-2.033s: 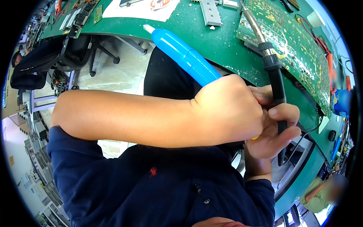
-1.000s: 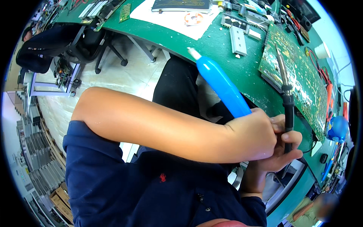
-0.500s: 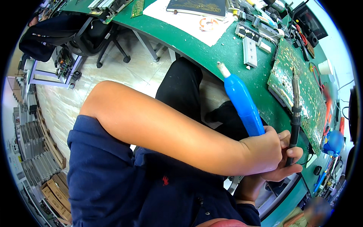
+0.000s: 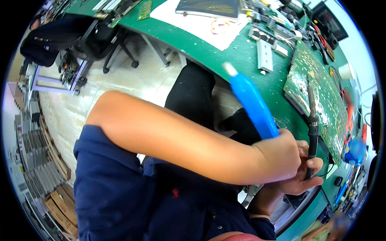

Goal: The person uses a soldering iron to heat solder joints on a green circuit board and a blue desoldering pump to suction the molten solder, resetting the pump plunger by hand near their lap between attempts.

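My left hand is closed around the rear of a blue solder sucker, whose white tip points up and left over the table's edge. Just beyond it, my right hand grips the black handle of a soldering iron between thumb and fingers. The iron stands nearly upright in view, its metal tip in front of a large green circuit board. My left wrist crosses over the right hand and hides part of it, and the two hands are close together.
The green table bears a white sheet with a dark flat panel. A silver heatsink lies near loose electronic parts. A white cup stands behind the board. A black chair is at left; another person sits lower right.
The solder sucker has tilted a little further left, its tip shifting up and left. The soldering iron's tip has shifted slightly left, and both hands keep their grips.
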Demonstrator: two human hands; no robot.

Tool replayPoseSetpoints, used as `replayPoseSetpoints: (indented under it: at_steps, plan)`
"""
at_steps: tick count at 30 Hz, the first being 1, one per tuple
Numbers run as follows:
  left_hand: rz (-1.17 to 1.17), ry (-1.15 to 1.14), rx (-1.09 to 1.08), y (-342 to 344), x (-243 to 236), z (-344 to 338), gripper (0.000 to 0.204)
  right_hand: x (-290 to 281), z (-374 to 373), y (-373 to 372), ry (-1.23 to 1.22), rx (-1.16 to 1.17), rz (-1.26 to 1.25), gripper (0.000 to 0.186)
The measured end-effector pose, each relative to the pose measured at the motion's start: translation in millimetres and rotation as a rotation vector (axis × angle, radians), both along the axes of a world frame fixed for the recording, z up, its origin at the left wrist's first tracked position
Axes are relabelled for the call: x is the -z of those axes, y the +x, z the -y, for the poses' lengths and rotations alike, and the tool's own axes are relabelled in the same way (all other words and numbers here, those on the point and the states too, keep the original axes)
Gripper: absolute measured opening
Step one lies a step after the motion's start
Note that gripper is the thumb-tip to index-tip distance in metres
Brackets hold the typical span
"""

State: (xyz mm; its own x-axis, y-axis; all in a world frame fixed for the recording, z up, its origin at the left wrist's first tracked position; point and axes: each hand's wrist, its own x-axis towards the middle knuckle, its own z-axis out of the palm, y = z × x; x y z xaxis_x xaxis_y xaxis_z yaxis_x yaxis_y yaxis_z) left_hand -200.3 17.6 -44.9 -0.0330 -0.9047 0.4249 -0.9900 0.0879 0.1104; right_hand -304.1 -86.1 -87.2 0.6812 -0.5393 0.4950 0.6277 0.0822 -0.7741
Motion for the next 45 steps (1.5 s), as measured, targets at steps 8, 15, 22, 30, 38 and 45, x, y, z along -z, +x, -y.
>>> replayPoseSetpoints:
  at_steps: [8, 15, 22, 30, 38, 45]
  plan:
    - [-0.067, 0.134, -0.282, 54, -28, -46, 0.012, -30, 71, -8, -0.299, 0.033, 0.046, 0.041]
    - [-0.374, 0.196, -0.351, 89, -33, -78, 0.032, -89, 127, 3, -0.414, 0.182, -0.213, 0.041]
    - [-0.985, -0.175, -0.582, 125, -57, -120, 0.025, -118, 177, 39, -0.497, 0.241, -0.47, 0.039]
    - [-1.288, -0.56, 0.064, 151, -75, -126, 0.041, -128, 221, 85, -0.302, 0.281, -0.533, 0.032]
    - [-1.455, -0.786, 0.295, 137, -77, -84, 0.042, -112, 231, 95, -0.253, 0.275, -0.608, 0.032]
    - [-1.558, -0.836, 0.449, 128, -66, -40, 0.032, -106, 236, 94, -0.239, 0.256, -0.623, 0.032]
